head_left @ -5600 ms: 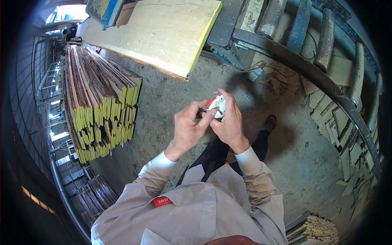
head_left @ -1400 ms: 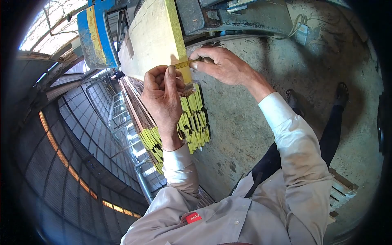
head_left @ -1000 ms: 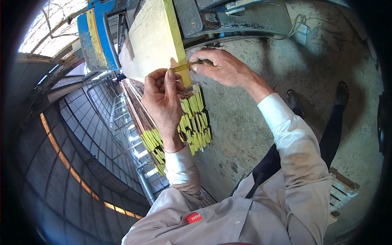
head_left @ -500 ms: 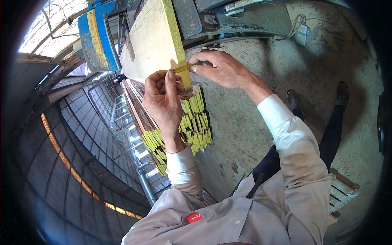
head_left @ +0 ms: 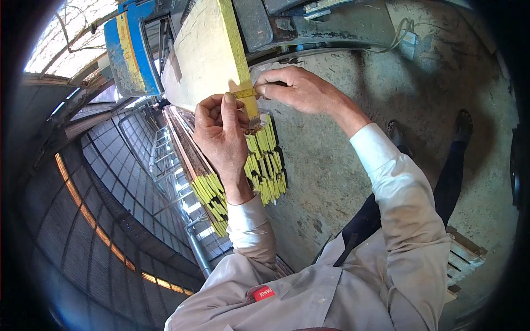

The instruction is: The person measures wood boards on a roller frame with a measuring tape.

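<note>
A pale board (head_left: 201, 58) with a yellow-painted edge (head_left: 236, 41) stretches away from me. Across that edge, near the board's close end, lies a short length of yellow measuring tape (head_left: 244, 94). My left hand (head_left: 222, 129) is closed at the tape's left end, thumb up, fingers curled beneath. On the other side, my right hand (head_left: 301, 91) pinches the tape's right end between thumb and forefinger. The rest of the tape, if any, is hidden by the fingers.
Below the board is a stack of boards with yellow ends (head_left: 265, 165). A blue and yellow machine part (head_left: 130, 52) stands at upper left, dark machinery (head_left: 326, 30) at the top. Concrete floor (head_left: 314, 182) runs to the right, with a pallet (head_left: 464, 256) at lower right.
My right hand has shifted slightly, its fingers drawn closer together at the tape. My left hand and the tape stay in nearly the same place on the board's edge.
</note>
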The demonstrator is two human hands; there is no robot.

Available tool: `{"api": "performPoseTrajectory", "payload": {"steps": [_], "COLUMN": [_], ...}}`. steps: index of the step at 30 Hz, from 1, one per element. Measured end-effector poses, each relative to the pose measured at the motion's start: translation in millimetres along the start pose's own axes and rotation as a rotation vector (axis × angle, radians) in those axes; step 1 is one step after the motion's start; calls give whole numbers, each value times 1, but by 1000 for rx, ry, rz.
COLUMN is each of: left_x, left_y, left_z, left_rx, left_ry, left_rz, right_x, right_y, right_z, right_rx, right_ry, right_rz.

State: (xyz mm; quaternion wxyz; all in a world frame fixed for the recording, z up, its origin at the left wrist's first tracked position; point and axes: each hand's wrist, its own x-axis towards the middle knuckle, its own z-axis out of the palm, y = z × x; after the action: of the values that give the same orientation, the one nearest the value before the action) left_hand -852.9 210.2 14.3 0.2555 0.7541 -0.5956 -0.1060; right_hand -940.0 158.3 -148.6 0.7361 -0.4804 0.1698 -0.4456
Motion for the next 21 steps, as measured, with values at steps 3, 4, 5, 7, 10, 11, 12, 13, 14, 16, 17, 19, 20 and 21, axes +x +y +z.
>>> {"api": "performPoseTrajectory", "payload": {"steps": [3, 4, 5, 7, 10, 11, 12, 13, 14, 16, 17, 19, 20, 21], "left_x": [0, 1, 1, 0, 0, -1, -1, -1, -2, -3, -4, -5, -4, -3], "left_y": [-3, -4, -3, -2, -1, -2, -2, -3, -2, 1, 3, 7, 7, 6], "left_z": [-1, -1, -1, 1, 1, 1, 1, 2, 2, 2, 2, 1, 1, 0], "left_rx": [-8, -14, -14, -23, -54, -53, -50, -48, -50, -21, -21, -67, -67, -80], "left_ry": [-9, -10, -11, 4, 16, 18, 17, 15, 16, 26, 29, 73, 75, 126], "left_rz": [4, -4, -4, -10, -16, -17, -1, 16, 14, 24, 23, 76, 75, 102], "right_x": [0, -1, 0, -1, 0, -1, -3, -4, -5, -7, -7, -8, -9, -10], "right_y": [2, 1, 1, 0, 0, -2, -3, -5, -6, -9, -9, -8, -5, -1], "right_z": [-2, -3, -3, -4, -4, -4, -5, -6, -8, -10, -12, -16, -17, -18], "right_rx": [13, 25, 25, 51, 50, 50, 62, 74, 72, 78, 76, -36, -37, -47], "right_ry": [-10, -13, -12, -22, -38, -39, -35, -31, -33, -31, -33, -29, -31, -14], "right_rz": [-14, -22, -22, 15, 75, 76, 54, 34, 35, 55, 54, 64, 64, 62]}}
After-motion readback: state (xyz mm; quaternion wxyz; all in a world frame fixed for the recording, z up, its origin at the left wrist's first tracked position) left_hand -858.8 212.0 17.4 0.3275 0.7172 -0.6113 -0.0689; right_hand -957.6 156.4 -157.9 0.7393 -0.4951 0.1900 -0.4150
